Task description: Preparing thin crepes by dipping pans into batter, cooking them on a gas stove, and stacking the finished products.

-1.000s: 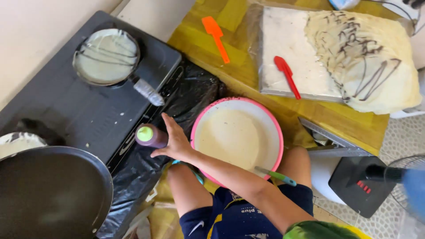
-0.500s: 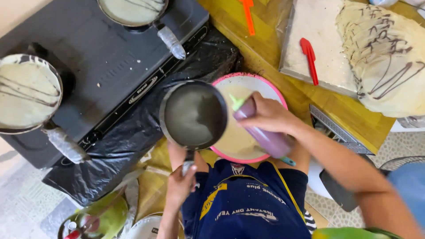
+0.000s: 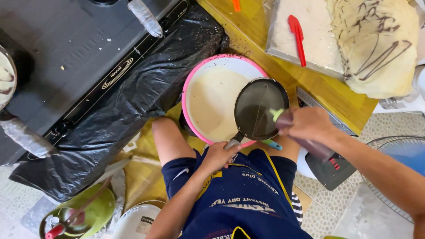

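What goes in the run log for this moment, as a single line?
left hand: grips small black frying pan handle | right hand: tilts dark squeeze bottle over pan | below: pink-rimmed round batter bowl | setting: black stove

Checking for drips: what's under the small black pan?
The pink-rimmed bowl of pale batter lies under the pan, held by the left hand. The bowl's right part is covered.
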